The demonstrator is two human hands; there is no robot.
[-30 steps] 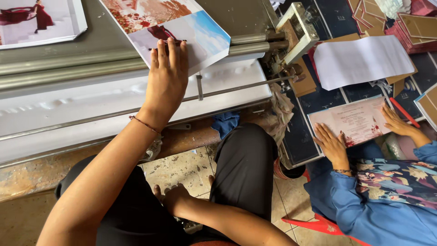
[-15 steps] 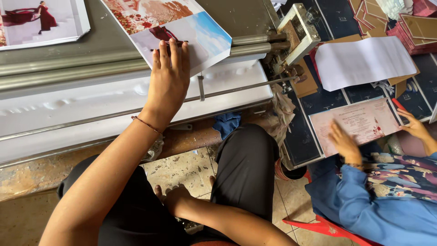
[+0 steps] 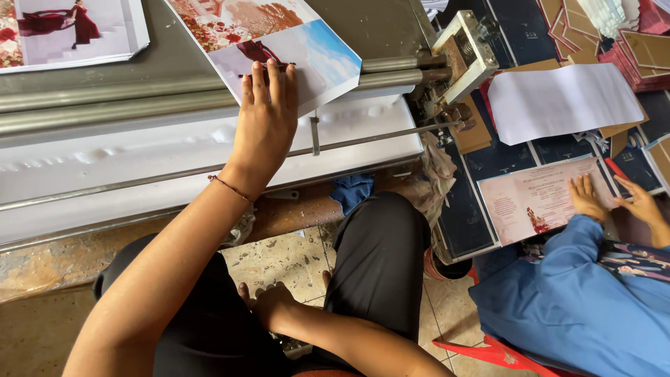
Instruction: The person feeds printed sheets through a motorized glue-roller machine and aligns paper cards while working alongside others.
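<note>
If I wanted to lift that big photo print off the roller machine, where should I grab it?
Probably the bare right-hand corner of the photo print, coming from the right. It juts past the rollers and looks slightly raised. The left hand lies flat on the near edge, so that side is covered.

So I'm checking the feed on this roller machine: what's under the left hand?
The left hand lies flat on a printed photo sheet resting across the machine's metal rollers. The sheet's lower edge is hidden beneath the palm, so what lies under it there cannot be seen.

No packages, labels, signs or screens appear, only printed sheets.
</note>
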